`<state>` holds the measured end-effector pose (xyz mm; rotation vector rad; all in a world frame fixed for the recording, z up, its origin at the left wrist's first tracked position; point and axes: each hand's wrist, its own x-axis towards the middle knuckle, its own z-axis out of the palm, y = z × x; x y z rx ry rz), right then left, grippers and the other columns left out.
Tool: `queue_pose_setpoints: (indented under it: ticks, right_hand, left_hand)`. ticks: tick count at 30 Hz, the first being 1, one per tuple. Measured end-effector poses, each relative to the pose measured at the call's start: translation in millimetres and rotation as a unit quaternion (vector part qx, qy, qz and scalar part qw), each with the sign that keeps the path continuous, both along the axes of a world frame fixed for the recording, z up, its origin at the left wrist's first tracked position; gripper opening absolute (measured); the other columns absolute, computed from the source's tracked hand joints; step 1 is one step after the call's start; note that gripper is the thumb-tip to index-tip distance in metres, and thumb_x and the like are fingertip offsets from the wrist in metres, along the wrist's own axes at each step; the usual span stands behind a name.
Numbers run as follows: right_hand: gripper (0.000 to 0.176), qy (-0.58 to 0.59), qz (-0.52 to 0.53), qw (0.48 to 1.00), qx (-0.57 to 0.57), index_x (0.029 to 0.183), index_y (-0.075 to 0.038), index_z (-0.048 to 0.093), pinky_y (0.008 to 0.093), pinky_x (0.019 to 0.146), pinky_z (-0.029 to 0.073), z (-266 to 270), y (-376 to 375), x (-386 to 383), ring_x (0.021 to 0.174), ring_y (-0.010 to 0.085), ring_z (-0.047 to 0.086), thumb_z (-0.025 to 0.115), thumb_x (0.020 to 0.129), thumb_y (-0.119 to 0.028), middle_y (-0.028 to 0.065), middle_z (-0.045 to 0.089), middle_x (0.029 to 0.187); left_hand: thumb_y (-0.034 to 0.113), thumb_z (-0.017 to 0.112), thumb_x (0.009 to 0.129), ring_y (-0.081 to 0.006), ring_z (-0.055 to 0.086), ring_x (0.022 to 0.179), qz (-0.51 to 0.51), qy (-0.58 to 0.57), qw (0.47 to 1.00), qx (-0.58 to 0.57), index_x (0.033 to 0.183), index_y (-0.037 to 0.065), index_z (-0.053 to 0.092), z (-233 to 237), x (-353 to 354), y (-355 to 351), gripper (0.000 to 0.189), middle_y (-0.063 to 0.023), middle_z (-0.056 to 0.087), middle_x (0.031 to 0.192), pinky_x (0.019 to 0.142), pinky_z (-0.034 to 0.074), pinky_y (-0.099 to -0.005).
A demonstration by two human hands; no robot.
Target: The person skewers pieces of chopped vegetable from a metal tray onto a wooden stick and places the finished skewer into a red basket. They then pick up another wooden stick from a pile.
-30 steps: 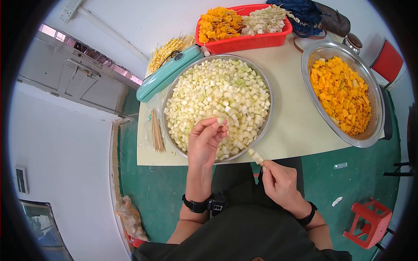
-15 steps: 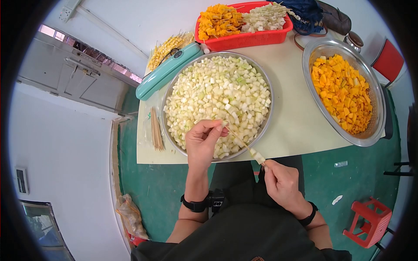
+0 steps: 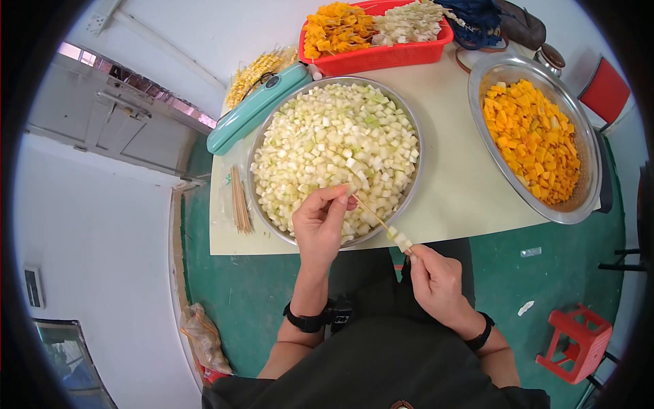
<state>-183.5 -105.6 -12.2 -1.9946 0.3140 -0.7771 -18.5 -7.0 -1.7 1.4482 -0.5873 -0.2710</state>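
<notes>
My right hand (image 3: 437, 279) grips the lower end of a thin wooden skewer (image 3: 370, 213), which slants up to the left. Several pale green-white cubes (image 3: 399, 238) are threaded on it just above my fingers. My left hand (image 3: 319, 223) is closed in a pinch at the skewer's upper tip, holding a pale vegetable cube (image 3: 350, 190). Under and beyond my left hand, a wide round metal basin (image 3: 420, 158) is heaped with the same pale cubes (image 3: 334, 140). A bundle of bare skewers (image 3: 240, 201) lies on the table left of the basin.
A metal colander (image 3: 479, 119) of orange cubes stands at the right. At the back are a red basket (image 3: 381, 58) of filled skewers, a teal sealer-like device (image 3: 255, 109) and yellow skewers (image 3: 259, 75). A red stool (image 3: 575, 344) stands on the green floor.
The view has shifted slightly. Both hands keep nearly the same pose around the skewer, with the left still pinching a cube at its tip.
</notes>
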Motion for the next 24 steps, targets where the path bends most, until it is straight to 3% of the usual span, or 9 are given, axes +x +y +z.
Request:
queue_pose_setpoints:
  ticks: [11,13,17,20,22,24]
  right_hand:
    - [0.009,0.009,-0.001,1.0,0.019,0.089,0.002,0.057,0.0307,0.04,0.037,0.8,1.6,0.0,0.043,0.0234,0.051,0.055,0.08,0.003,0.0113,0.052,0.059]
    - [0.009,0.005,0.003,1.0,0.016,0.089,0.002,0.057,0.031,0.04,0.038,0.2,2.2,3.5,0.043,0.0237,0.051,0.055,0.08,0.002,0.0116,0.052,0.058]
    - [0.008,0.012,-0.013,1.0,0.015,0.089,0.002,0.056,0.0316,0.04,0.038,-1.3,0.9,5.8,0.043,0.0243,0.052,0.055,0.081,0.001,0.0118,0.052,0.058]
    - [0.007,0.007,-0.027,1.0,0.014,0.087,0.001,0.056,0.0322,0.04,0.038,-3.1,1.1,6.8,0.043,0.0248,0.052,0.055,0.081,0.001,0.0119,0.052,0.057]
    - [0.007,0.015,-0.046,0.999,0.021,0.088,0.001,0.056,0.0324,0.04,0.038,-8.2,1.3,7.3,0.044,0.0249,0.052,0.055,0.081,0.001,0.0124,0.052,0.057]
    - [0.007,0.011,-0.05,0.999,0.014,0.088,0.001,0.056,0.032,0.04,0.038,-8.5,-0.8,9.6,0.044,0.0251,0.052,0.055,0.081,0.001,0.0126,0.052,0.057]
  left_hand:
    - [-0.002,0.053,0.086,-0.0159,0.062,0.076,0.01,-0.005,1.0,0.005,0.095,-0.005,0.06,0.8,-10.0,0.5,0.012,-0.0124,0.065,0.086,0.07,0.051,-0.0263]
    - [-0.003,0.053,0.086,-0.0146,0.062,0.077,-0.043,-0.036,0.995,0.084,0.095,-0.005,0.061,1.1,-18.2,2.3,0.013,-0.0118,0.065,0.086,0.072,0.051,-0.0258]
    - [-0.004,0.053,0.086,-0.0133,0.062,0.079,-0.026,0.006,0.998,0.052,0.095,-0.004,0.062,0.7,-31.1,-1.9,0.013,-0.0104,0.065,0.087,0.073,0.051,-0.0249]
    - [-0.004,0.052,0.086,-0.0127,0.062,0.08,-0.05,-0.029,0.993,0.099,0.097,-0.004,0.062,-1.6,-30.2,-2.9,0.015,-0.0093,0.065,0.087,0.074,0.051,-0.0249]
    - [-0.004,0.055,0.083,-0.0112,0.062,0.076,-0.064,-0.043,0.992,0.096,0.096,-0.003,0.064,-3.5,-35.6,-7.4,0.015,-0.0086,0.065,0.083,0.066,0.048,-0.0216]
    - [-0.004,0.055,0.083,-0.011,0.061,0.077,-0.07,-0.023,0.991,0.114,0.097,-0.003,0.064,2.1,-33.1,-7.3,0.016,-0.0086,0.065,0.084,0.068,0.048,-0.0217]
